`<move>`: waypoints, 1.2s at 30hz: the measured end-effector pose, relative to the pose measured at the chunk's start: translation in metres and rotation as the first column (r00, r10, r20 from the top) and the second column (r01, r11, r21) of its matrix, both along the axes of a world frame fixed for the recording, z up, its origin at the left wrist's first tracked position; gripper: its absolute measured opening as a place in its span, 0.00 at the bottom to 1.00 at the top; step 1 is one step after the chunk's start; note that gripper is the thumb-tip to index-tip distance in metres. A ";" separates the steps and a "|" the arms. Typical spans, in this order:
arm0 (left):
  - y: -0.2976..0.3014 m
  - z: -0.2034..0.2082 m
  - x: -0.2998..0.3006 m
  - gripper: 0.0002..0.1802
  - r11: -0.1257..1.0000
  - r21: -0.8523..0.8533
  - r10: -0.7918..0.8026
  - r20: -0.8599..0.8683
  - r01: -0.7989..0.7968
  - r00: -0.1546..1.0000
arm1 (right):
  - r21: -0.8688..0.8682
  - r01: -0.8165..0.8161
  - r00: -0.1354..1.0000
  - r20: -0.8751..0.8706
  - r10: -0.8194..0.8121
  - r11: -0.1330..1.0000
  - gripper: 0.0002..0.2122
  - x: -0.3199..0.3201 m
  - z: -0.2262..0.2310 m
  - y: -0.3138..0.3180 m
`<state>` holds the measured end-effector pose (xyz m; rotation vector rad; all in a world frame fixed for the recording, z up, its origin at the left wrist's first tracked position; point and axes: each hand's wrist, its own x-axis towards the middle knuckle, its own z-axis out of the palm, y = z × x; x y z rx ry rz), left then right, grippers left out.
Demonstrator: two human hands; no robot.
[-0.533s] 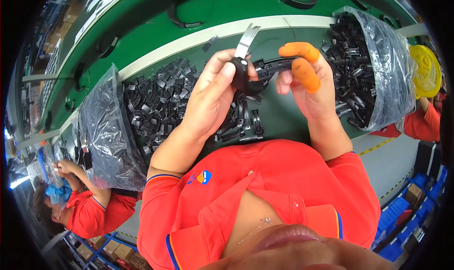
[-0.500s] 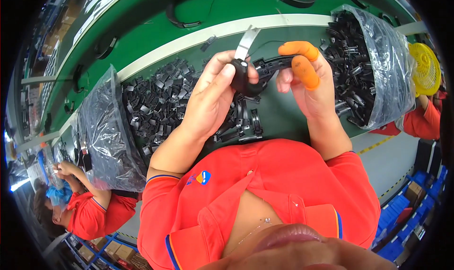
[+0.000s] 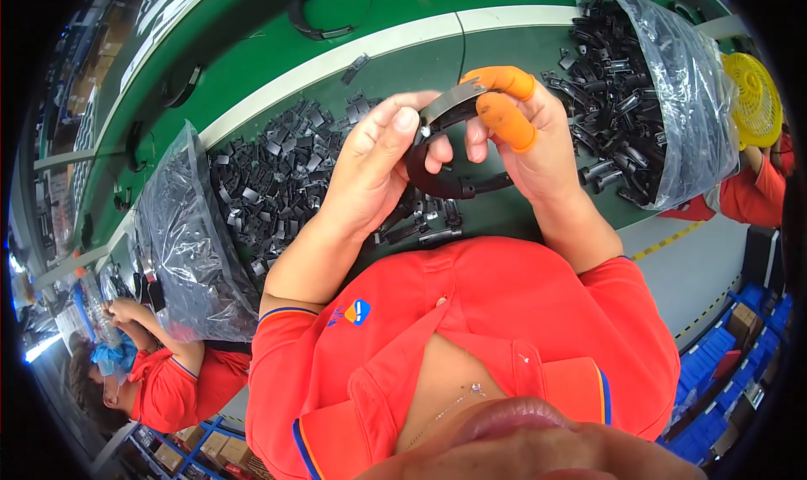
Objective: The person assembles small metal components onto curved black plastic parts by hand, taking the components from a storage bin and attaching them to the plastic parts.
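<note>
Over the green work surface I hold a curved black headband up between both hands. My left hand is closed on its left side, thumb against the fingers. A thin metal strip arcs from there to my right hand. Orange finger cots cover the right thumb and index finger, which pinch the strip's far end. Part of the band is hidden behind my fingers. Several black curved pieces lie just below my hands.
A heap of small black parts spills from a clear plastic bag at left. Another bag of black pieces stands at right, beside a yellow basket. Headbands lie on the green conveyor beyond. Co-workers sit on both sides.
The metal strip, which stuck up and away from my left hand, now bends over to the right. My right finger and thumb have moved left and hold its end.
</note>
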<state>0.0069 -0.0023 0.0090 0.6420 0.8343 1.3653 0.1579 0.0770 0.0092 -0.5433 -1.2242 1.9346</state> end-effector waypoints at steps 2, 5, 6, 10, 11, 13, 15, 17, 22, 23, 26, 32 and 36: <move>0.000 -0.001 -0.002 0.21 1.000 -0.017 0.010 -0.007 -0.010 1.000 | 0.028 -0.012 1.000 0.012 0.011 1.000 0.13 0.003 -0.006 0.000; 0.000 -0.004 -0.004 0.20 1.000 -0.004 0.027 0.021 -0.027 0.999 | -0.188 -0.108 0.977 -0.200 0.069 0.976 0.19 0.008 -0.018 0.003; 0.000 -0.003 -0.004 0.20 1.000 -0.004 0.026 0.030 -0.026 0.999 | -0.243 -0.161 0.978 -0.168 0.122 0.957 0.22 0.007 -0.019 0.005; 0.000 -0.004 -0.004 0.19 1.000 0.003 -0.020 0.047 0.020 0.999 | -0.189 -0.125 0.990 -0.091 0.110 0.974 0.24 0.000 -0.007 0.002; -0.001 -0.004 -0.004 0.19 1.000 0.005 -0.020 0.047 0.020 0.999 | -0.074 -0.019 1.000 -0.025 0.017 0.997 0.22 -0.001 -0.003 0.003; -0.002 -0.004 -0.002 0.18 1.000 0.002 -0.004 0.079 0.004 0.997 | 0.153 0.022 0.996 0.081 -0.034 0.988 0.19 0.006 -0.003 0.010; -0.002 -0.004 -0.002 0.17 1.000 -0.012 0.014 0.081 -0.013 0.997 | 0.373 0.033 0.980 0.169 -0.103 0.927 0.16 0.010 -0.003 0.012; -0.002 -0.004 -0.002 0.16 0.999 -0.029 0.032 0.085 -0.030 0.996 | 0.440 0.141 0.956 0.171 -0.237 0.887 0.12 0.012 0.002 0.007; -0.002 -0.004 0.001 0.12 1.000 -0.008 0.020 -0.018 -0.021 1.000 | 0.453 0.128 0.942 0.223 -0.251 0.882 0.11 0.019 -0.006 0.010; -0.002 -0.004 0.001 0.12 1.000 -0.010 0.016 -0.016 -0.016 1.000 | 0.487 0.096 0.921 0.288 -0.263 0.868 0.11 0.020 -0.007 0.013; -0.001 -0.007 -0.001 0.12 1.000 0.012 -0.027 0.026 0.027 0.999 | 0.484 0.048 0.921 0.318 -0.227 0.874 0.11 0.016 -0.010 0.023; 0.000 -0.016 0.002 0.14 0.987 0.146 0.076 -0.026 -0.071 0.997 | 0.127 0.075 0.977 0.190 -0.099 0.989 0.17 0.011 -0.004 0.003; 0.007 -0.017 -0.003 0.20 0.994 0.099 -0.048 -0.021 0.050 0.999 | -0.214 -0.021 0.998 -0.065 0.007 0.977 0.21 0.004 -0.003 -0.005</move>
